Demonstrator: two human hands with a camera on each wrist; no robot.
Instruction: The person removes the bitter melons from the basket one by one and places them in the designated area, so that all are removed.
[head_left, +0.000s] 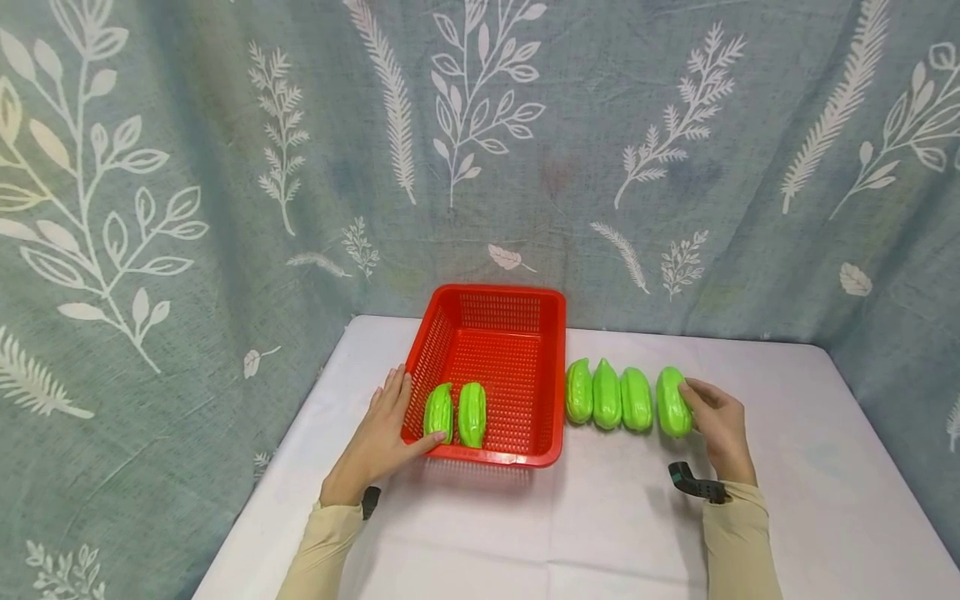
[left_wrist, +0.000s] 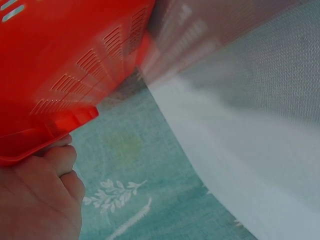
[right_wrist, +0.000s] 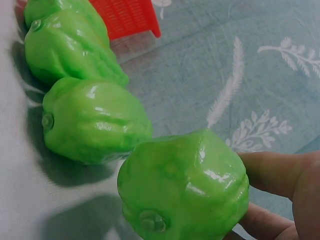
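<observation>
A red plastic basket [head_left: 551,375] stands on the table, with two bright green, ridged bitter melons [head_left: 472,415] lying side by side near its front. My left hand [head_left: 375,442] grips the basket's front left corner, its thumb over the front rim and its fingers along the left rim. To the right of the basket, my right hand [head_left: 722,423] holds another bitter melon [head_left: 672,403] between thumb and fingers. This one appears raised in the right wrist view, its blunt stem end toward the camera. Three more bitter melons [head_left: 607,395] lie in a row between it and the basket.
A white cloth [head_left: 615,533] covers the table. Behind it and at both sides hangs a blue-green curtain [head_left: 570,183] with white leaf prints. A small black wrist camera [head_left: 693,483] sits on the right wrist.
</observation>
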